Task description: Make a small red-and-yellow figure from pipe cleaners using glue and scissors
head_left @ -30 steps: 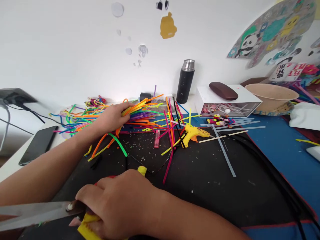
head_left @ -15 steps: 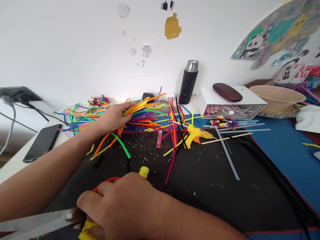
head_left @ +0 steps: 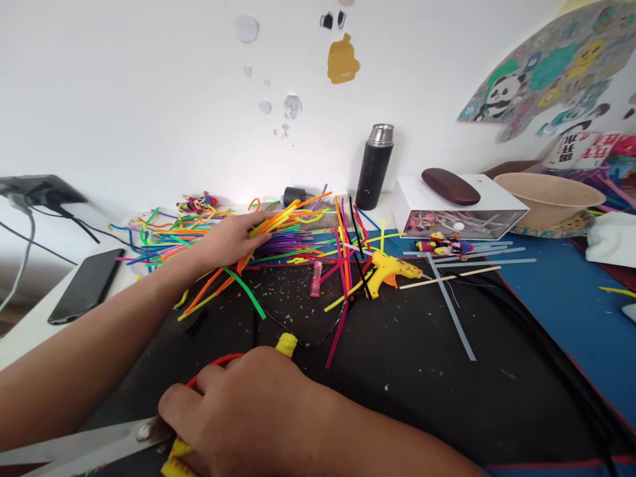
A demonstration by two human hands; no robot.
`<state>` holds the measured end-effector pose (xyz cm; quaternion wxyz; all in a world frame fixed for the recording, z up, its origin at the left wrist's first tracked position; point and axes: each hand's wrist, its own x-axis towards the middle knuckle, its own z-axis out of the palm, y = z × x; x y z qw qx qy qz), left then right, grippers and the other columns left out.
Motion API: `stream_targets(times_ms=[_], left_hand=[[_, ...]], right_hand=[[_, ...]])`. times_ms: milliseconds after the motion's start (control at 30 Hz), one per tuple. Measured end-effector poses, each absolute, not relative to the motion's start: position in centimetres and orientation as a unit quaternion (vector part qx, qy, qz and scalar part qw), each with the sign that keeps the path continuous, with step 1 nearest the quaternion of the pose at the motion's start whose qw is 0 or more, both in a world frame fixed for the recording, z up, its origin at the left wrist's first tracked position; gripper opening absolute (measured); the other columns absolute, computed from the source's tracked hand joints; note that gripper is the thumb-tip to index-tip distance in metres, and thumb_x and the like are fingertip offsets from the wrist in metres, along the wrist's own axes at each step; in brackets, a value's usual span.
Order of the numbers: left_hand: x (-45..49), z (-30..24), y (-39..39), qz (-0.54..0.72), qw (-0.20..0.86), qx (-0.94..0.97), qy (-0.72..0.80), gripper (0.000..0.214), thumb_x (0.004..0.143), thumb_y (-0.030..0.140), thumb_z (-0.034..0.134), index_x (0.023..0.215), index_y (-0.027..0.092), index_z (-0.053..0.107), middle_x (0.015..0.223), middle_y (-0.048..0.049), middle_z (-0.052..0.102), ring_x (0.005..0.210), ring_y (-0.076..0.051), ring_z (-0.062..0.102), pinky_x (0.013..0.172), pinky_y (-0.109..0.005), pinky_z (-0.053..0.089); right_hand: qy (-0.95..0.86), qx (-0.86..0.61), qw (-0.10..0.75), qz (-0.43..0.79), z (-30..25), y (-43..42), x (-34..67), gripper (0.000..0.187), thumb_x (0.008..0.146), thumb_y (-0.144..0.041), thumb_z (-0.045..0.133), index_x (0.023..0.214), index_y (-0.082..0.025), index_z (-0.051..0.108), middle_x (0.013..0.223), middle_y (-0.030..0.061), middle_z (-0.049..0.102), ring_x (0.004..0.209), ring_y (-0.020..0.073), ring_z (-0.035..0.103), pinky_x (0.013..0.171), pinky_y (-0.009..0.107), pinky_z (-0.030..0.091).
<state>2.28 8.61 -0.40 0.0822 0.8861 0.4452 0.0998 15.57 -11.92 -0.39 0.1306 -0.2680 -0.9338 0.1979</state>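
Over the pile of colourful pipe cleaners (head_left: 293, 242) at the back left, my left hand (head_left: 233, 235) is closed round a bunch of orange and yellow ones (head_left: 285, 215). My right hand (head_left: 253, 411), nearest the camera, grips scissors (head_left: 99, 450) whose blades point left and stand apart. Part of the red handle shows above the knuckles; the palm side is hidden. A fuzzy yellow piece (head_left: 287, 344) pokes out behind that hand, and I cannot tell whether it is held. More yellow shows below the fingers.
A yellow glue gun (head_left: 390, 268) lies mid-mat beside loose pipe cleaners and a pink lighter (head_left: 316, 278). Clear glue sticks (head_left: 454, 311) lie to its right. Behind stand a black flask (head_left: 375, 169), a white box (head_left: 412, 199) and a beige basket (head_left: 546, 192). A phone (head_left: 87, 285) lies left.
My left hand has shifted slightly right over the pile, with the orange and yellow pipe cleaners in it. My right hand and the scissors stay nearly in place.
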Motion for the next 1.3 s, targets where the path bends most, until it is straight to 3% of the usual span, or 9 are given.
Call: stream_targets(times_ms=[67, 167, 300, 367, 700, 900, 1100, 1300], left_hand=[[2.1, -0.9, 8.7, 0.114, 0.067, 0.902, 0.41, 0.06, 0.099, 0.041, 0.051, 0.157, 0.025, 0.047, 0.132, -0.0088, 0.073, 0.11, -0.03, 0.072, 0.096, -0.04, 0.054], [2.0, -1.7, 8.5, 0.165, 0.003, 0.932, 0.321, 0.056, 0.099, 0.025, 0.049, 0.154, 0.02, 0.046, 0.155, -0.0157, 0.055, 0.14, -0.032, 0.054, 0.116, -0.051, 0.045], [1.8, -1.9, 8.1, 0.129, -0.059, 0.962, 0.232, 0.034, 0.097, 0.011, 0.042, 0.113, 0.022, 0.07, 0.162, -0.0128, 0.046, 0.154, -0.032, 0.036, 0.124, -0.059, 0.035], [1.5, -1.9, 7.9, 0.092, -0.081, 0.967, 0.223, 0.032, 0.097, 0.012, 0.043, 0.1, 0.022, 0.073, 0.16, -0.0108, 0.049, 0.154, -0.033, 0.036, 0.124, -0.059, 0.035], [1.1, -2.5, 6.7, -0.026, -0.18, 0.942, 0.281, 0.03, 0.101, 0.025, 0.05, 0.105, 0.019, 0.079, 0.16, -0.0117, 0.053, 0.151, -0.034, 0.043, 0.124, -0.053, 0.035], [1.6, -2.9, 6.8, -0.025, -0.146, 0.937, 0.316, 0.038, 0.104, 0.027, 0.045, 0.101, 0.019, 0.082, 0.156, -0.0125, 0.058, 0.147, -0.033, 0.048, 0.123, -0.051, 0.035], [1.5, -3.2, 7.2, -0.008, -0.114, 0.936, 0.332, 0.037, 0.097, 0.017, 0.045, 0.099, 0.019, 0.081, 0.134, -0.0162, 0.07, 0.132, -0.036, 0.059, 0.114, -0.053, 0.045], [1.4, -3.5, 7.4, -0.022, -0.125, 0.94, 0.317, 0.04, 0.098, 0.02, 0.041, 0.104, 0.019, 0.081, 0.135, -0.016, 0.069, 0.13, -0.035, 0.058, 0.113, -0.051, 0.046]], right_hand=[[-0.935, -0.267, 0.133, 0.191, -0.5, -12.0, 15.6, 0.029, 0.108, -0.038, 0.047, 0.12, -0.015, 0.059, 0.105, 0.0084, 0.078, 0.084, 0.0268, 0.078, 0.057, 0.037, 0.063], [-0.936, -0.27, 0.134, 0.183, -0.6, -12.1, 15.6, 0.027, 0.108, -0.037, 0.046, 0.12, -0.015, 0.058, 0.104, 0.0084, 0.078, 0.083, 0.0268, 0.078, 0.057, 0.038, 0.063], [-0.936, -0.272, 0.13, 0.182, -0.6, -12.1, 15.5, 0.027, 0.107, -0.036, 0.047, 0.119, -0.015, 0.059, 0.103, 0.0092, 0.079, 0.082, 0.0271, 0.078, 0.056, 0.038, 0.062], [-0.935, -0.273, 0.13, 0.186, -0.6, -12.1, 15.5, 0.027, 0.107, -0.036, 0.048, 0.119, -0.015, 0.059, 0.102, 0.0095, 0.079, 0.081, 0.0268, 0.078, 0.056, 0.037, 0.062], [-0.935, -0.274, 0.139, 0.177, -1.4, -12.1, 15.3, 0.022, 0.106, -0.031, 0.049, 0.114, -0.014, 0.061, 0.096, 0.0089, 0.078, 0.076, 0.0268, 0.077, 0.056, 0.038, 0.062], [-0.935, -0.277, 0.138, 0.172, -1.5, -12.2, 15.3, 0.021, 0.105, -0.028, 0.05, 0.113, -0.013, 0.062, 0.096, 0.0088, 0.078, 0.076, 0.0267, 0.077, 0.055, 0.038, 0.061], [-0.936, -0.275, 0.13, 0.177, -1.3, -12.2, 15.3, 0.02, 0.105, -0.025, 0.051, 0.113, -0.012, 0.062, 0.097, 0.0104, 0.079, 0.076, 0.0271, 0.078, 0.057, 0.04, 0.062], [-0.936, -0.276, 0.124, 0.182, -1.2, -12.3, 15.4, 0.02, 0.105, -0.021, 0.05, 0.113, -0.009, 0.063, 0.096, 0.0121, 0.079, 0.075, 0.0284, 0.077, 0.056, 0.043, 0.063]])
